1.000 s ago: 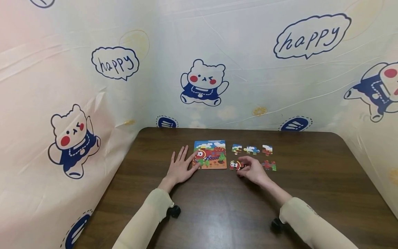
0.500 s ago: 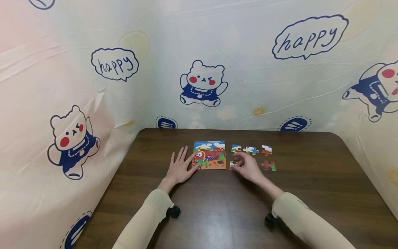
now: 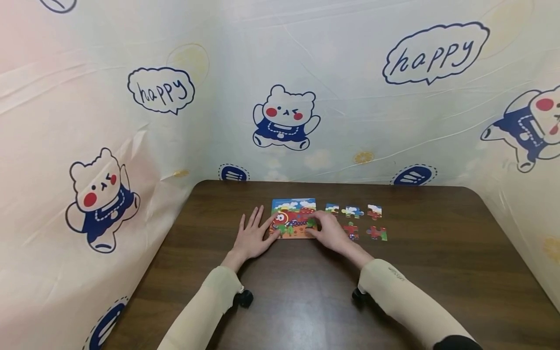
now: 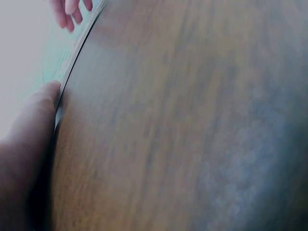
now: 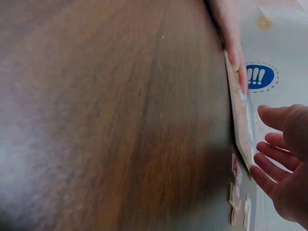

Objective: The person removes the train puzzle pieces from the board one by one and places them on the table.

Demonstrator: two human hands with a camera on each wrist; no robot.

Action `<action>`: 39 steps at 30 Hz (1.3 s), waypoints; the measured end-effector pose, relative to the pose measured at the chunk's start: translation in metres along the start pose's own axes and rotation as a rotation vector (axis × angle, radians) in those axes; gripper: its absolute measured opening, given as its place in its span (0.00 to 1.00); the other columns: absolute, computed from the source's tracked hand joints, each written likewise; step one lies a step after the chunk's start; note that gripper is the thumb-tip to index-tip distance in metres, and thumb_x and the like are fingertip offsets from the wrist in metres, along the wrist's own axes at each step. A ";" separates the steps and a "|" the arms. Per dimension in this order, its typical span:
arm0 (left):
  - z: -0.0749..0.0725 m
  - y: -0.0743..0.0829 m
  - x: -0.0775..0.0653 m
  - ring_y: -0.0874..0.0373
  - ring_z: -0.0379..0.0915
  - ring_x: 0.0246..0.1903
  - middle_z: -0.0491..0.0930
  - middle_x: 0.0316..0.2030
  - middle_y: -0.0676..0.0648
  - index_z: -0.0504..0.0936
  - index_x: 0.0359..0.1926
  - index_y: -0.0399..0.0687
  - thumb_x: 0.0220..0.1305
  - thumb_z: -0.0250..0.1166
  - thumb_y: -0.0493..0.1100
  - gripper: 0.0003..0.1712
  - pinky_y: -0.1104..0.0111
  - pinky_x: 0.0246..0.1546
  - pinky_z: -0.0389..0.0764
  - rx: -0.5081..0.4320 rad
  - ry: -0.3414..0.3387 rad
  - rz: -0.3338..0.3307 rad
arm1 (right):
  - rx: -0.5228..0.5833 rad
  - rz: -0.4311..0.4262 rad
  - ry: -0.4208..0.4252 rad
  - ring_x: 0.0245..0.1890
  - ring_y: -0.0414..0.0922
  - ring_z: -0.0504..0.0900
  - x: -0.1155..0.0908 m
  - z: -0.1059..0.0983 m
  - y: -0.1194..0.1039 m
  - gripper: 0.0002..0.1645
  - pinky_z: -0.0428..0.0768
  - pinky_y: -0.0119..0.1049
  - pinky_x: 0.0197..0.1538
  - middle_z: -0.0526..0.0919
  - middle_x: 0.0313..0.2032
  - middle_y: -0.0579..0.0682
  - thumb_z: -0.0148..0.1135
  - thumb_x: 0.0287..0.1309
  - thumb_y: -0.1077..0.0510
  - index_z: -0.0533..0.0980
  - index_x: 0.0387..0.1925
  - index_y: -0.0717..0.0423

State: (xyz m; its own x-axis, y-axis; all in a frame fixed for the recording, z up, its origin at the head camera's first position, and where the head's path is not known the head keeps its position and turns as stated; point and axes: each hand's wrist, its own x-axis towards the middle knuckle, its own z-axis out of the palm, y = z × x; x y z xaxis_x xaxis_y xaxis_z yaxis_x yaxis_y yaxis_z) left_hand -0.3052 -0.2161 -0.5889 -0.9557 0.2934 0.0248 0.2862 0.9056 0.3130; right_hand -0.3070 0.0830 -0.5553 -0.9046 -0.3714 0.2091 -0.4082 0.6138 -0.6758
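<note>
A square jigsaw puzzle [image 3: 294, 205] with a red cartoon train lies flat on the brown table. My left hand [image 3: 251, 241] is spread on the table, its thumb and forefinger over the puzzle's left edge. At the puzzle's right edge is my right hand [image 3: 331, 234], thumb and fingers apart. The right wrist view shows that hand [image 5: 288, 163] with loosely bent fingers and nothing between them, by the puzzle's near corner. Loose puzzle pieces lie in two rows to the right, among them a cloud piece [image 3: 352, 212] and a red piece [image 3: 351, 230]. The piece with the train's eyes is hidden behind the right hand.
Two more loose pieces, a red-roofed one [image 3: 374, 211] and a red-green one [image 3: 377, 233], lie farthest right. A printed curtain [image 3: 210, 112] with bears surrounds the table [image 3: 280, 291]. A black wrist device [image 3: 243, 298] hangs under the left sleeve.
My right hand has moved left, away from the loose piece with the train's eyes, to the puzzle's right edge. The red piece it covered now shows. My left hand stays put.
</note>
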 end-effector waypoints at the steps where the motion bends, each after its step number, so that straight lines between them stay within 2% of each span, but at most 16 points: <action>1: -0.001 0.001 -0.001 0.41 0.35 0.91 0.43 0.91 0.42 0.57 0.88 0.74 0.78 0.47 0.80 0.46 0.31 0.86 0.34 0.003 0.002 0.001 | -0.024 -0.022 -0.004 0.60 0.60 0.85 0.004 0.005 0.009 0.23 0.84 0.59 0.64 0.89 0.59 0.62 0.75 0.71 0.53 0.85 0.61 0.60; 5: -0.004 0.004 -0.001 0.43 0.33 0.91 0.41 0.91 0.43 0.54 0.89 0.75 0.78 0.47 0.78 0.45 0.32 0.87 0.34 0.022 -0.021 -0.014 | -0.132 -0.061 -0.007 0.61 0.55 0.84 0.016 0.024 0.038 0.22 0.84 0.54 0.62 0.89 0.59 0.56 0.76 0.71 0.46 0.87 0.60 0.52; 7: -0.006 0.006 -0.002 0.43 0.32 0.91 0.40 0.91 0.44 0.53 0.89 0.76 0.79 0.47 0.78 0.45 0.33 0.87 0.33 0.028 -0.033 -0.019 | -0.154 -0.059 -0.006 0.59 0.54 0.84 0.018 0.025 0.039 0.22 0.84 0.53 0.60 0.90 0.58 0.54 0.76 0.70 0.46 0.88 0.59 0.51; 10: -0.006 0.006 -0.002 0.45 0.30 0.91 0.38 0.91 0.45 0.51 0.89 0.77 0.79 0.46 0.79 0.45 0.34 0.87 0.32 0.036 -0.046 -0.025 | -0.170 -0.073 0.012 0.53 0.52 0.83 0.016 0.023 0.035 0.21 0.83 0.49 0.53 0.90 0.54 0.54 0.77 0.70 0.46 0.88 0.58 0.52; 12: -0.006 0.006 -0.002 0.45 0.29 0.91 0.38 0.91 0.45 0.51 0.89 0.76 0.79 0.46 0.78 0.45 0.34 0.87 0.32 0.037 -0.043 -0.026 | -0.156 -0.078 0.020 0.50 0.52 0.82 0.012 0.016 0.022 0.21 0.82 0.50 0.51 0.90 0.52 0.56 0.78 0.68 0.49 0.88 0.56 0.55; 14: -0.005 0.005 -0.002 0.44 0.31 0.91 0.39 0.91 0.44 0.52 0.89 0.75 0.80 0.46 0.78 0.44 0.33 0.87 0.32 0.032 -0.031 -0.023 | -0.158 -0.081 0.020 0.49 0.52 0.81 0.009 0.010 0.011 0.21 0.82 0.50 0.51 0.89 0.51 0.57 0.79 0.67 0.51 0.88 0.56 0.58; 15: -0.004 0.004 -0.002 0.43 0.31 0.91 0.39 0.91 0.44 0.52 0.89 0.75 0.80 0.47 0.77 0.44 0.33 0.87 0.32 0.029 -0.028 -0.023 | -0.160 -0.100 0.029 0.49 0.51 0.80 0.009 0.011 0.014 0.22 0.81 0.48 0.51 0.89 0.51 0.56 0.78 0.69 0.49 0.87 0.56 0.58; 17: -0.003 0.004 -0.002 0.43 0.31 0.91 0.40 0.91 0.44 0.54 0.89 0.74 0.79 0.48 0.77 0.44 0.33 0.87 0.32 0.018 -0.021 -0.020 | -0.162 -0.076 0.001 0.51 0.53 0.81 0.008 0.005 0.002 0.24 0.82 0.52 0.56 0.89 0.53 0.58 0.79 0.67 0.50 0.86 0.57 0.60; 19: 0.000 0.002 -0.001 0.43 0.31 0.91 0.40 0.91 0.44 0.54 0.89 0.74 0.79 0.49 0.78 0.45 0.33 0.87 0.32 0.007 -0.020 -0.018 | -0.173 -0.074 -0.005 0.55 0.53 0.81 0.012 0.013 0.013 0.28 0.81 0.54 0.62 0.89 0.55 0.57 0.80 0.66 0.46 0.86 0.59 0.58; 21: 0.001 0.001 -0.001 0.44 0.30 0.91 0.38 0.91 0.45 0.53 0.89 0.75 0.78 0.48 0.78 0.45 0.33 0.87 0.31 0.007 -0.031 -0.021 | -0.200 -0.050 -0.021 0.56 0.54 0.80 0.012 0.013 0.010 0.35 0.78 0.56 0.67 0.89 0.57 0.57 0.82 0.63 0.44 0.83 0.64 0.58; 22: 0.000 0.001 -0.001 0.44 0.30 0.91 0.38 0.91 0.45 0.52 0.89 0.76 0.78 0.47 0.79 0.45 0.33 0.87 0.31 0.010 -0.036 -0.023 | -0.211 -0.013 -0.038 0.57 0.55 0.79 0.011 0.010 0.001 0.39 0.76 0.59 0.68 0.89 0.57 0.58 0.84 0.61 0.45 0.82 0.67 0.59; 24: 0.000 0.002 -0.002 0.44 0.30 0.91 0.38 0.91 0.45 0.52 0.89 0.76 0.79 0.47 0.79 0.45 0.33 0.87 0.31 0.017 -0.040 -0.026 | -0.229 0.012 -0.034 0.56 0.55 0.78 0.011 0.011 -0.002 0.46 0.74 0.58 0.68 0.89 0.57 0.58 0.85 0.58 0.43 0.79 0.71 0.59; 26: -0.002 0.004 -0.002 0.44 0.30 0.91 0.38 0.91 0.45 0.52 0.89 0.76 0.79 0.46 0.78 0.45 0.33 0.87 0.32 0.025 -0.041 -0.026 | -0.251 0.059 -0.052 0.55 0.56 0.76 0.008 0.002 -0.019 0.49 0.73 0.57 0.65 0.89 0.57 0.60 0.86 0.57 0.43 0.76 0.73 0.61; 27: -0.002 0.004 -0.002 0.44 0.30 0.91 0.38 0.91 0.44 0.52 0.89 0.75 0.79 0.46 0.78 0.45 0.33 0.87 0.32 0.028 -0.039 -0.025 | -0.255 0.070 -0.050 0.54 0.56 0.76 0.008 0.002 -0.020 0.50 0.72 0.56 0.63 0.89 0.57 0.60 0.86 0.56 0.43 0.76 0.74 0.60; 35: 0.001 0.002 -0.001 0.41 0.34 0.91 0.42 0.91 0.42 0.56 0.88 0.73 0.78 0.46 0.80 0.46 0.31 0.86 0.34 0.025 -0.007 -0.010 | -0.239 0.066 -0.033 0.53 0.55 0.73 0.003 0.002 -0.024 0.38 0.70 0.53 0.58 0.84 0.53 0.58 0.85 0.58 0.46 0.82 0.65 0.57; 39: 0.001 0.000 0.000 0.40 0.35 0.91 0.44 0.91 0.41 0.58 0.88 0.74 0.76 0.45 0.82 0.47 0.30 0.86 0.34 0.001 0.013 0.002 | -0.198 0.064 -0.033 0.54 0.55 0.74 0.002 0.003 -0.024 0.32 0.72 0.56 0.59 0.83 0.55 0.58 0.84 0.61 0.48 0.84 0.63 0.54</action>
State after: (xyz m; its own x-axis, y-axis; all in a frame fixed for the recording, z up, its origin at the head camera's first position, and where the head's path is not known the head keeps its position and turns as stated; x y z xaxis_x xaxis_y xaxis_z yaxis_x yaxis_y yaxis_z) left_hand -0.3054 -0.2161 -0.5904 -0.9558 0.2915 0.0376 0.2884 0.9053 0.3120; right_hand -0.2985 0.0656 -0.5413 -0.9262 -0.3481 0.1446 -0.3692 0.7607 -0.5339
